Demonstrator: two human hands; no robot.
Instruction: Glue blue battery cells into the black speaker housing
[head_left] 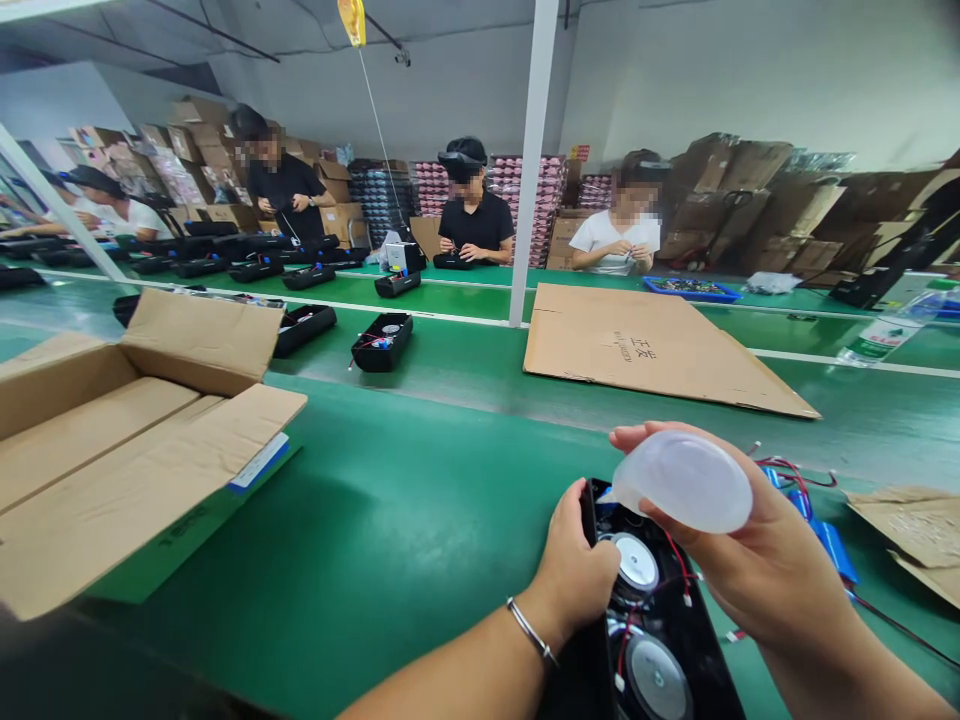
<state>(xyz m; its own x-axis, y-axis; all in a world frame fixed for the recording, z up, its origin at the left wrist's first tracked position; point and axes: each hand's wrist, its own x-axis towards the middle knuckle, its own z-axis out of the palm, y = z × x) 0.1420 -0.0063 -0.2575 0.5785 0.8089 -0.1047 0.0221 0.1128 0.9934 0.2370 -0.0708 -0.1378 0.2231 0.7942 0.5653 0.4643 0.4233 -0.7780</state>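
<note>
On a green desk [420,500] in a carton-stacked workroom, four people [474,225] work opposite. One black speaker housing [660,660] with two drivers [636,565] lies nearest. The left hand [574,575] has its grip clasped on the housing's rim, and the right hand [757,560] has its grip holding one translucent white cap [686,480] above it.

We are at an electronics assembly line in a factory. Long green desks [420,500] carry rows of black speaker housings [382,342]. One open housing [652,620] shows its drivers. Seated workers [474,225] face us, with cartons [750,195] stacked behind.

The left hand [574,572] grips low, the right hand [757,565] cupped, raised higher.
</note>
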